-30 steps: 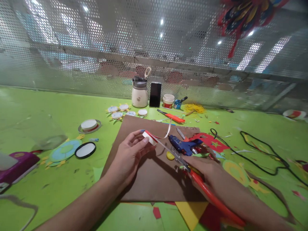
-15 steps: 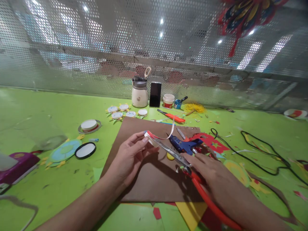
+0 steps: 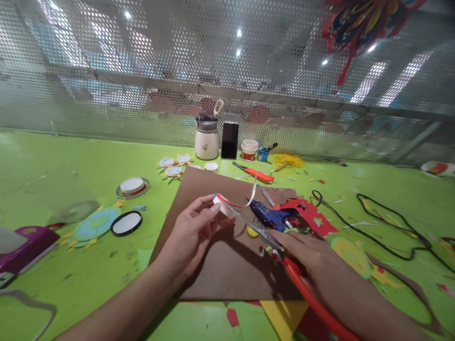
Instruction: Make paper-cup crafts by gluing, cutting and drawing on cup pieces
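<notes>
My left hand (image 3: 192, 232) pinches a small red-and-white paper piece (image 3: 221, 204) above a brown cardboard sheet (image 3: 213, 265). A thin red-and-white strip (image 3: 245, 199) curls away from that piece. My right hand (image 3: 305, 251) grips red-handled scissors (image 3: 284, 263), and their metal blades (image 3: 254, 227) reach the paper piece at its right edge. A blue glue gun (image 3: 272, 217) lies on the cardboard just beyond the blades, with a yellow disc (image 3: 251, 231) beside it.
On the green table (image 3: 71, 156): a white jar (image 3: 206, 137), a black phone (image 3: 229, 140), small pots, an orange knife (image 3: 255, 172), paper circles, a black-rimmed disc (image 3: 125, 223), a purple box (image 3: 24, 244), red and yellow paper scraps, a black cord (image 3: 384, 222). Perforated metal wall behind.
The scissor blades have closed in on the paper piece and the cut strip has curled up further. Both hands have shifted only slightly.
</notes>
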Demonstrator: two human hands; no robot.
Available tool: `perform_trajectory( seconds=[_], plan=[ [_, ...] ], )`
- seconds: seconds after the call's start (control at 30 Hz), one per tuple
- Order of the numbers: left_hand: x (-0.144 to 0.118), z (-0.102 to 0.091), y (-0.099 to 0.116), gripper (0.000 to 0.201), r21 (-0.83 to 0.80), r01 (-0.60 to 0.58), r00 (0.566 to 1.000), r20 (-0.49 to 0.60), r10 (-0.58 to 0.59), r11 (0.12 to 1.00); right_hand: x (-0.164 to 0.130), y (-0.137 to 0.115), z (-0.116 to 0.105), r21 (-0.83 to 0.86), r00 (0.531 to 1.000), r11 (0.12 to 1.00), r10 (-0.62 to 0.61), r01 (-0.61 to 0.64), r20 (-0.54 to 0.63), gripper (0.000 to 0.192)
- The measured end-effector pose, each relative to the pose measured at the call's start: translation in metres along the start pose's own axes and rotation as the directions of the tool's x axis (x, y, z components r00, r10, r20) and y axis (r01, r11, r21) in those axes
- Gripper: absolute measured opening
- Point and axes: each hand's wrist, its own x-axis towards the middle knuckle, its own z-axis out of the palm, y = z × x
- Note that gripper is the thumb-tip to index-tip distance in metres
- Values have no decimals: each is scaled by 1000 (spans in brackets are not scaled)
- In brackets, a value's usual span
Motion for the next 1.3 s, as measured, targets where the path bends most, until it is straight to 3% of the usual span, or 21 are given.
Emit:
perform_trajectory(
  seconds=[0.3,0.7,1.3],
  plan=[
    [-2,0,-1,21,-1,-3,996,-85,3,1000,0,1,1,-29,998,999,-23,21,-66,49],
    [-1,1,-2,24,39,-31,998,-45,32,999,-1,-2,1,-34,999,999,33,-34,-39,50],
    [-1,0,2,21,7,-31,998,-47,32,999,0,0,-2,-92,996,996,-29,21,-84,51]
  ],
)
